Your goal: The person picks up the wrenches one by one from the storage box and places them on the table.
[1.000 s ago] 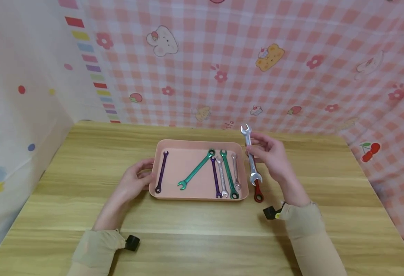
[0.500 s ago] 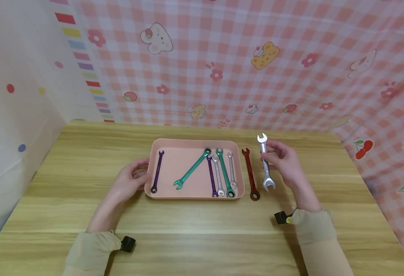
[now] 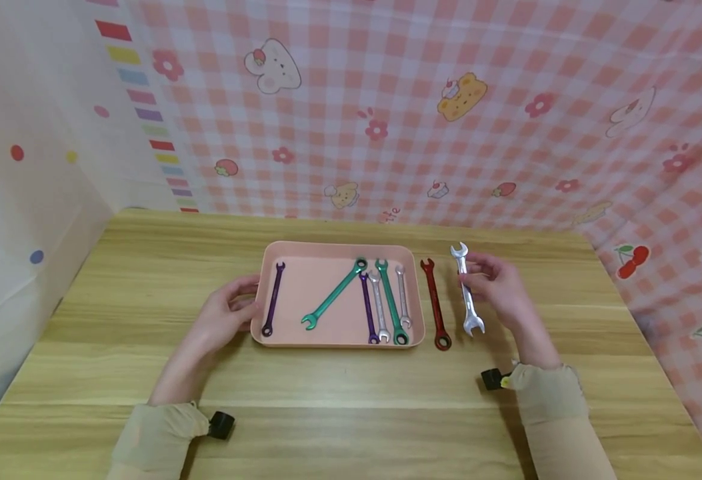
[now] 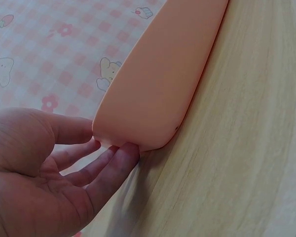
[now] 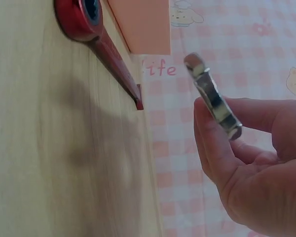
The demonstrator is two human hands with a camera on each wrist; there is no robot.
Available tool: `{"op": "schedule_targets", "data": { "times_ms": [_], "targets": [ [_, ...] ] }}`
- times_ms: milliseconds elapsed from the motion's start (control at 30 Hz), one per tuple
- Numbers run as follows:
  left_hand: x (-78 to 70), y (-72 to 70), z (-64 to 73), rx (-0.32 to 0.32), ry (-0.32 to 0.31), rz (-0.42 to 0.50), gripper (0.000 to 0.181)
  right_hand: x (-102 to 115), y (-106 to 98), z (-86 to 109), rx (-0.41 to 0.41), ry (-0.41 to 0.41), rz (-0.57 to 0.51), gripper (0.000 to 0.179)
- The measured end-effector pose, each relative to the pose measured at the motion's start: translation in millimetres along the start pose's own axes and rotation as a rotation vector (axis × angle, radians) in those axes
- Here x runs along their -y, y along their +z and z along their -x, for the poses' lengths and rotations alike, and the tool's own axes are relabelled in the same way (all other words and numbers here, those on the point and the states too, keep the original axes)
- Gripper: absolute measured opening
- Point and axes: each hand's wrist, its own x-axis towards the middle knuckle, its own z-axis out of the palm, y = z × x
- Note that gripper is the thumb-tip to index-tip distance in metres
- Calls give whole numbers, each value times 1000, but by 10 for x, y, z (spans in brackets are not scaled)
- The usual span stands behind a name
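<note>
My right hand (image 3: 502, 288) pinches a silver double open-end wrench (image 3: 468, 303) between thumb and fingers, to the right of a red ratcheting wrench (image 3: 435, 303) that lies on the table. From the right wrist view, the silver wrench (image 5: 214, 101) appears end-on, raised over the wood, with its shadow below. My left hand (image 3: 221, 317) holds the left end of a pink tray (image 3: 309, 270). In the left wrist view, the thumb sits at the rim of the tray (image 4: 153, 84) and the fingers curl against its outer wall.
Inside the tray lie purple, green and silver wrenches; one green wrench (image 3: 334, 295) slants across the middle, and a purple wrench (image 3: 274, 300) lies near the left wall. Behind the wooden table (image 3: 351, 413) hangs a checked pink cloth (image 3: 327, 120).
My right hand has moved right, away from above the red wrench, and lowered the silver wrench beside it. The left hand has stayed at the tray. The head view has shifted slightly.
</note>
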Motion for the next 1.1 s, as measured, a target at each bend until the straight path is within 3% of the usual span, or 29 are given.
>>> {"op": "schedule_targets", "data": {
  "times_ms": [300,567,1100],
  "targets": [
    [-21,-6,-1,1,7,-1,58,-46,-5,-65,23,15,17,58],
    [-9,-1,-6,-4,-7,12,58,-147,33,-133,61,63,121,59],
    [-33,9,3,5,-2,9,58,-214,109,-146,86,53,238,59]
  ]
}}
